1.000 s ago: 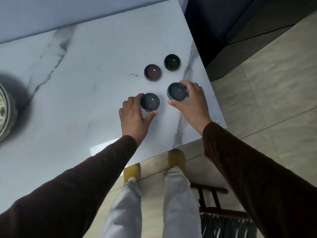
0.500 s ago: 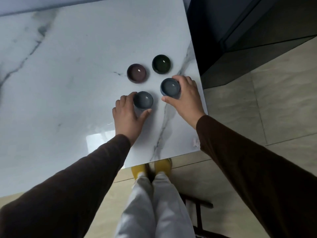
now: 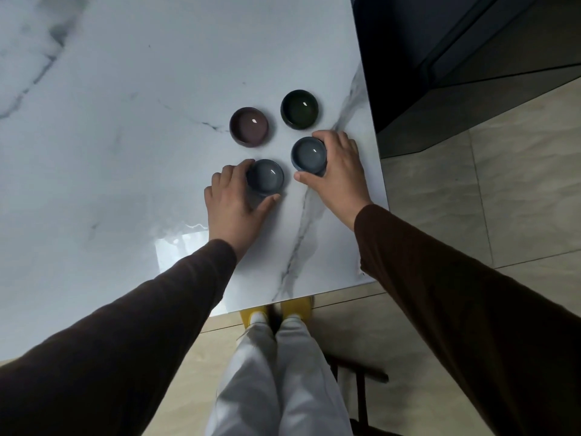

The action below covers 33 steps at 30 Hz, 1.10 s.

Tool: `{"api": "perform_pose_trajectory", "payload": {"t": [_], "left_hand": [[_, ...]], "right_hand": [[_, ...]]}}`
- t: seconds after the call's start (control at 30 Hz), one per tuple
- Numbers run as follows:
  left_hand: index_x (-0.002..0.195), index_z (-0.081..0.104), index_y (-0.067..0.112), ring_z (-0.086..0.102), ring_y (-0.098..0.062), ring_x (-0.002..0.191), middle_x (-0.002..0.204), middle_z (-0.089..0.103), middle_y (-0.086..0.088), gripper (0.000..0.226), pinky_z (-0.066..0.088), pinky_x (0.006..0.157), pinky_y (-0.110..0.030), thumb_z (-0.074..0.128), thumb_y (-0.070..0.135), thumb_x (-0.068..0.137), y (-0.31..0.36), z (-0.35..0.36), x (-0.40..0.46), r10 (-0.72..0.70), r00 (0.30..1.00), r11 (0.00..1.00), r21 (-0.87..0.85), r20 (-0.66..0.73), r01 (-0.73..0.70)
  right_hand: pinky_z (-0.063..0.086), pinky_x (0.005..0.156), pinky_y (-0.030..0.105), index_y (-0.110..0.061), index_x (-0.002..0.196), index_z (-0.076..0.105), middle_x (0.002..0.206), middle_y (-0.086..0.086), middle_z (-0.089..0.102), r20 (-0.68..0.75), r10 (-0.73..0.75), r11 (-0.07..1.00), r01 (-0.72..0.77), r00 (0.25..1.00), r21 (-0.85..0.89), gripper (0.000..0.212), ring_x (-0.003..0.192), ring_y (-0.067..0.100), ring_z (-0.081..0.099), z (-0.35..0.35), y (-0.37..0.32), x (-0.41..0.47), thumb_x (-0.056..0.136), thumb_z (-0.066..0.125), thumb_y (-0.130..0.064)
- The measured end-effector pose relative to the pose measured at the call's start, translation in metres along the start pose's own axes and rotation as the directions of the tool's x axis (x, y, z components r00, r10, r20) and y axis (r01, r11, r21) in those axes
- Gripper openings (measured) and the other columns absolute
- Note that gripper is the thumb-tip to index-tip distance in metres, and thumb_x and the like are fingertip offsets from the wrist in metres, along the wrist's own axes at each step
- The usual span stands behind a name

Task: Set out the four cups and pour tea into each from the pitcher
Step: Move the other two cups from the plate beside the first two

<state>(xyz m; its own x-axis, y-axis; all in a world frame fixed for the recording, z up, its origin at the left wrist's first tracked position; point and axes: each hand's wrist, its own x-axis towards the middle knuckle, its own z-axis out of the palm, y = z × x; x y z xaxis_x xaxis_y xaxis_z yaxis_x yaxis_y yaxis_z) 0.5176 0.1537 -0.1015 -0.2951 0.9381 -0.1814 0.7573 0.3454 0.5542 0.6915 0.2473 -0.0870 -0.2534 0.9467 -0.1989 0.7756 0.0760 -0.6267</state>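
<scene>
Little changed since a moment ago, both hands unmoved, left hand [image 3: 234, 202] wrapped around dark grey cup [image 3: 264, 177], right hand [image 3: 338, 171] gripping blue-grey cup [image 3: 308, 153], purple cup [image 3: 249, 126] and green cup [image 3: 299, 108] just beyond on marble table [image 3: 125, 136], contents unclear.

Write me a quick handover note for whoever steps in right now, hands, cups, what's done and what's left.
Left hand: grip closed around the near-left grey cup, which stands on the table.
Right hand: grip closed around the near-right grey cup, also standing.
Brown cup and green cup stand free behind them, upright; the four form a rough square near the table's right edge.
Done: all four cups are out.
Left: let go of the two grey cups, then pour tea into each. The pitcher is not in view; whether any cup holds tea cannot be told.
</scene>
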Motion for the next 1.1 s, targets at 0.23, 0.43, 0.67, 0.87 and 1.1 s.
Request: {"api": "perform_pose_trajectory", "payload": {"t": [0.23, 0.43, 0.67, 0.87, 1.1], "left_hand": [[0.134, 0.050, 0.021, 0.048, -0.028, 0.113, 0.122, 0.056, -0.003, 0.063, 0.037, 0.094, -0.041, 0.066, 0.051, 0.081, -0.003, -0.003, -0.003, -0.003, 1.000, 1.000, 0.021, 0.001, 0.003], [0.141, 0.043, 0.021, 0.047, -0.028, 0.115, 0.127, 0.053, -0.004, 0.076, 0.036, 0.095, -0.042, 0.065, 0.059, 0.079, -0.005, -0.012, -0.007, 0.028, 0.999, 0.998, 0.063, 0.029, -0.029], [0.136, 0.050, 0.019, 0.049, -0.030, 0.116, 0.127, 0.053, -0.006, 0.057, 0.038, 0.095, -0.043, 0.066, 0.037, 0.084, -0.022, -0.064, -0.029, 0.026, 1.000, 0.996, 0.082, -0.001, -0.026], [0.133, 0.052, 0.019, 0.048, -0.031, 0.115, 0.127, 0.053, -0.005, 0.052, 0.038, 0.094, -0.042, 0.066, 0.030, 0.084, -0.080, -0.142, -0.054, 0.024, 0.999, 0.994, 0.109, -0.028, -0.021], [0.130, 0.055, 0.019, 0.049, -0.032, 0.113, 0.124, 0.056, -0.005, 0.050, 0.039, 0.092, -0.041, 0.066, 0.030, 0.083, -0.168, -0.237, -0.093, 0.051, 0.998, 0.990, 0.135, -0.037, -0.045]], "right_hand": [[0.038, 0.103, 0.032, -0.014, 0.132, 0.051, 0.132, 0.005, 0.052, 0.017, 0.016, 1.000, -0.016, 1.000, -0.001, 0.067, 0.122, 0.024, 0.043, 0.000, 0.001, -0.008, 0.075, 0.082, -0.030], [0.035, 0.106, 0.034, -0.014, 0.142, 0.044, 0.137, 0.007, 0.048, 0.030, 0.046, 0.995, -0.044, 0.998, -0.085, 0.080, 0.124, 0.027, 0.040, -0.006, -0.005, -0.013, 0.074, 0.082, -0.036], [0.041, 0.102, 0.036, -0.017, 0.135, 0.051, 0.131, 0.003, 0.053, -0.086, -0.034, 0.986, 0.019, 0.996, -0.164, 0.057, 0.121, 0.025, 0.043, -0.015, -0.056, -0.043, 0.085, 0.071, -0.035], [0.037, 0.106, 0.036, -0.016, 0.133, 0.053, 0.129, 0.004, 0.055, -0.028, -0.090, 0.981, 0.084, 0.996, -0.173, 0.048, 0.119, 0.026, 0.045, 0.020, -0.146, -0.086, 0.089, 0.065, -0.030], [0.040, 0.102, 0.038, -0.016, 0.132, 0.055, 0.130, 0.004, 0.056, 0.002, -0.066, 0.990, 0.065, 0.998, -0.121, 0.043, 0.120, 0.026, 0.046, 0.086, -0.260, -0.142, 0.091, 0.063, -0.027]]}}
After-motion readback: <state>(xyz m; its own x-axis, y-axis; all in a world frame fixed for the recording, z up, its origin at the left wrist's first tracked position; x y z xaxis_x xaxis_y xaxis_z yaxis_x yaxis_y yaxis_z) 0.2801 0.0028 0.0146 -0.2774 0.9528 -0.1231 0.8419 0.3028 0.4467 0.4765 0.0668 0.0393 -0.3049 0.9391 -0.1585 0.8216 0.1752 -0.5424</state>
